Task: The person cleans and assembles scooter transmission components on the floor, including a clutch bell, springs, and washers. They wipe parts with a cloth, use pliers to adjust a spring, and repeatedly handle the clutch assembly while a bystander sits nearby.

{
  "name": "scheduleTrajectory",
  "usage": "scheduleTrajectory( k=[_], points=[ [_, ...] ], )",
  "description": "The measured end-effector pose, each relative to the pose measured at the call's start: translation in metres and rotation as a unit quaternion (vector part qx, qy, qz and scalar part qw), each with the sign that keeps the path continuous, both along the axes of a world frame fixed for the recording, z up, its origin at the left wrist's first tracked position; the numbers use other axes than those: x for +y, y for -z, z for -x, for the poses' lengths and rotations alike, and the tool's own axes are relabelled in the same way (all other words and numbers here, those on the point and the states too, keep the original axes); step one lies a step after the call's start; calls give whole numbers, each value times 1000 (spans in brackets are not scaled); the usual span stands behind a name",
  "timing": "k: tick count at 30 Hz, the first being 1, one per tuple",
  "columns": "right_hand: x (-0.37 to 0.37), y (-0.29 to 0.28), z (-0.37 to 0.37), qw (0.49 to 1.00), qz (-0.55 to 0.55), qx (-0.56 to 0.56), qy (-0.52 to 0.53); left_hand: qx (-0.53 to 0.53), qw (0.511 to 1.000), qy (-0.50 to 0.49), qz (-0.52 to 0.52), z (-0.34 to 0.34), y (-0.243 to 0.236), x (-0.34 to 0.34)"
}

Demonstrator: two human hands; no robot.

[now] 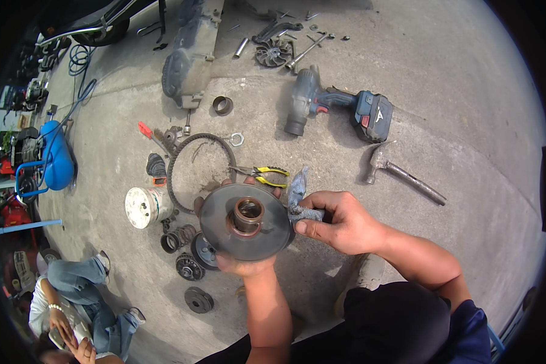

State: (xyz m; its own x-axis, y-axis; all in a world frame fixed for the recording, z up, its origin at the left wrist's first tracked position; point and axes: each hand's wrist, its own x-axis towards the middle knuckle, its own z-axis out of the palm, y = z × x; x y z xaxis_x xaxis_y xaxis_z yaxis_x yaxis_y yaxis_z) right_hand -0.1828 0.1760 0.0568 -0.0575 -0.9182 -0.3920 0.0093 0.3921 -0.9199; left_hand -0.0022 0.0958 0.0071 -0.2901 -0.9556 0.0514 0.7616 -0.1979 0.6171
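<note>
My left hand (pixel 247 266) cups a round metal pulley disc (pixel 215 219) from beneath, its fingers showing past the far rim. A copper-toned hollow hub stands up from the disc's middle. Just right of the disc, my right hand (pixel 344 223) pinches a crumpled grey-blue rag (pixel 298 193) between thumb and fingers; the rag hangs close to the disc's edge, and I cannot tell if they touch. Beyond the disc lie yellow-handled pliers (pixel 267 176) and a toothed rubber drive belt (pixel 171 167) on the concrete floor.
A cordless impact wrench (pixel 340 100) and a hammer (pixel 403 173) lie to the right. Left stand a white tub (pixel 145 207), a coil spring (pixel 181 238) and several round parts. A fan wheel (pixel 273 53) lies far off. Another person (pixel 82 303) sits at lower left, near a blue air tank (pixel 57 156).
</note>
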Motion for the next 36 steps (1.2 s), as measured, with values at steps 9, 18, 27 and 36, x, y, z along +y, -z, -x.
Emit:
scheduleTrajectory(
  k=[9, 18, 27, 36],
  points=[
    [-1, 5, -5, 947, 229, 162, -154, -62, 996, -18, 56, 5, 9, -2],
    [3, 8, -8, 932, 203, 240, -179, -110, 986, -28, 120, 1, 12, -5],
    [12, 28, -6, 969, 177, 25, -171, -124, 985, -10, 118, -3, 9, -5],
    [7, 34, 26, 996, -43, -73, 41, -28, 990, 55, 131, 1, 0, -6]
  ],
)
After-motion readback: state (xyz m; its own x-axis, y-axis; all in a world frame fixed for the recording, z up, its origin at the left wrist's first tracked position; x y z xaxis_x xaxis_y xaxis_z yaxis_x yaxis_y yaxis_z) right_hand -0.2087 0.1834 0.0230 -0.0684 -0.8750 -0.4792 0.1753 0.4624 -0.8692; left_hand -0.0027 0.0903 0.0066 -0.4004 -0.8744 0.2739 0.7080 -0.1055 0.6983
